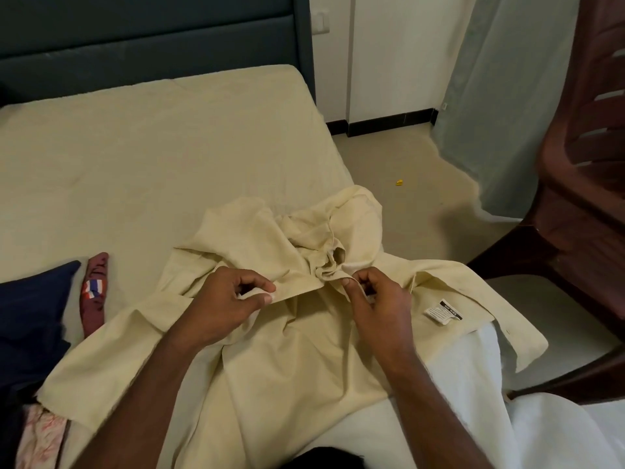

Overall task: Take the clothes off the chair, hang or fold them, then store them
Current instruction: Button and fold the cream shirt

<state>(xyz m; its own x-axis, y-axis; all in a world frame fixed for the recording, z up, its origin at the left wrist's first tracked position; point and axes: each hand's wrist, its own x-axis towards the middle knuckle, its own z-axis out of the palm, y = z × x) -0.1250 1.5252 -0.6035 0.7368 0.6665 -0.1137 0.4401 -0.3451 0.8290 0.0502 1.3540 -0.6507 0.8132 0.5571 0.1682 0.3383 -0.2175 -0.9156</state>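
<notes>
The left hand [233, 299] pinches a fold of the cream shirt [287, 350] between thumb and fingers. The right hand [372, 299] pinches the same strip of cloth just beside it, with its fingers curled in. The two hands are near each other but do not touch. Both arms reach in from the bottom of the view.

The shirt lies spread out on the bed [135, 147], near the bed's right edge. The part past the hands is bunched up in a heap. One side of the shirt hangs over the edge of the bed, above a white cloth [473, 418]. A small white tag [441, 311] with black print shows on the shirt, to the right of the right hand.

On the left side of the bed lies a dark blue cloth [30, 316]. Just beside it is a dark red cloth [94, 299] with a red, white and blue patch. A pink patterned cloth [40, 434] shows at the bottom left corner.

A dark brown chair [575, 214] stands on the right, close to the bed. A pale curtain [500, 96] hangs behind it. A tiny yellow thing [399, 181] lies on the floor [406, 214]. A dark headboard [152, 38] stands at the far end of the bed
</notes>
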